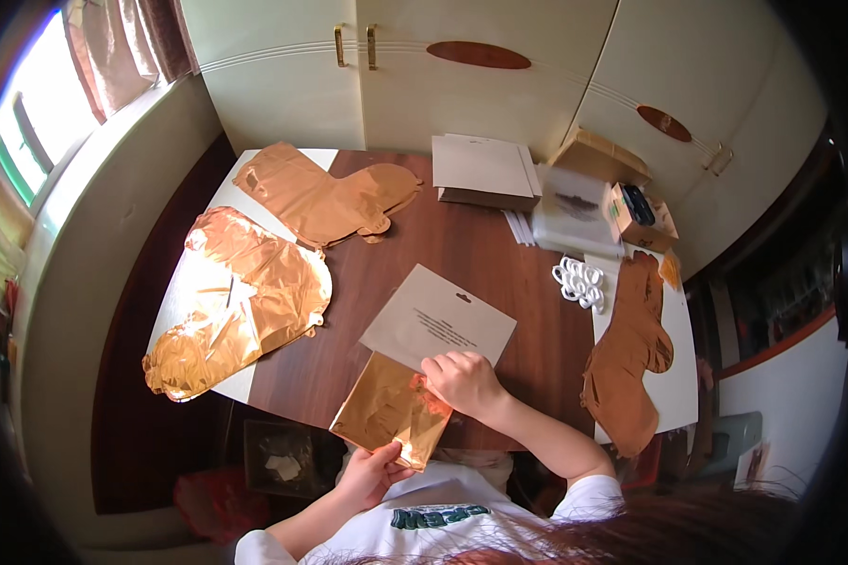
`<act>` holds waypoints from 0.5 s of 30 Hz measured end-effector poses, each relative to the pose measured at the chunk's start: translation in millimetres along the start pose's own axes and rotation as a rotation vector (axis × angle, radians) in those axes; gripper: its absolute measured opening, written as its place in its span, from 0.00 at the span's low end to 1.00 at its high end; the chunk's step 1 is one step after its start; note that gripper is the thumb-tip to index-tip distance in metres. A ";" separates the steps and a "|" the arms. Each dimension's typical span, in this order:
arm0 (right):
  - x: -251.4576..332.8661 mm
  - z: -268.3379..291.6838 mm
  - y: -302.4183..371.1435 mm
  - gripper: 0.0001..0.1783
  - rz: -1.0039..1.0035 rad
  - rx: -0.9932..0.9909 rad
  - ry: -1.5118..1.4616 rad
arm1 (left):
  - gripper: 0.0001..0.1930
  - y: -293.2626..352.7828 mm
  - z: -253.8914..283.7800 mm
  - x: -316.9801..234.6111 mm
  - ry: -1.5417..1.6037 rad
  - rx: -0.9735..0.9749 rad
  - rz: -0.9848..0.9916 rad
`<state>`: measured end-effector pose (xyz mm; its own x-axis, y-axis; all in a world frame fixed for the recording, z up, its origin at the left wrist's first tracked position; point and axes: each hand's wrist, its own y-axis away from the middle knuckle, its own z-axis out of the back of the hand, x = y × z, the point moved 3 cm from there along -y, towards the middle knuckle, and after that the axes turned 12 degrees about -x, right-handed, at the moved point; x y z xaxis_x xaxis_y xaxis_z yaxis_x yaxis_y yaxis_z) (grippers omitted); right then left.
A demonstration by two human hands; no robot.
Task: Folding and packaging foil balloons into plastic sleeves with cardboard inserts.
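Gold foil point(382, 400), folded into a flat, four-sided packet — shiny, finely wrinkled, with a bright glint near the left thumb and an orange-red crumpled patch at the far right corner. Held over the table's point(485, 268) near edge, just against a pale printed card point(433, 311). Pinched along the near side by the left hand point(372, 478), thumb on top; gripped at the far right corner by the right hand point(464, 381) — fingers curled tight, tips partly hidden. Toward the table's left edge, a larger, crinkled gold sheet point(269, 292), spread flat.
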<state>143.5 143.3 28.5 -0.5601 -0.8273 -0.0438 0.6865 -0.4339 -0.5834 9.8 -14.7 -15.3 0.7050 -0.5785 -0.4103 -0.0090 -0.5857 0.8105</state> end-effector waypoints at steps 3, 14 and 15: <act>3.3 4.9 -3.3 0.05 -0.009 -0.066 -0.053 | 0.11 -1.5 1.0 -2.9 -0.006 0.001 -0.003; 9.6 5.4 -6.9 0.09 -0.082 -0.071 -0.039 | 0.12 -10.1 3.6 -5.1 -0.080 0.086 0.047; 8.8 3.2 -5.2 0.09 -0.084 -0.069 -0.037 | 0.11 -8.5 0.4 -5.7 -0.095 0.090 0.046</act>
<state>136.5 137.1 33.6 -0.5962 -0.8020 0.0370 0.6032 -0.4778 -0.6387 5.6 -6.7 -20.0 0.6324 -0.6544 -0.4145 -0.1068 -0.6036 0.7901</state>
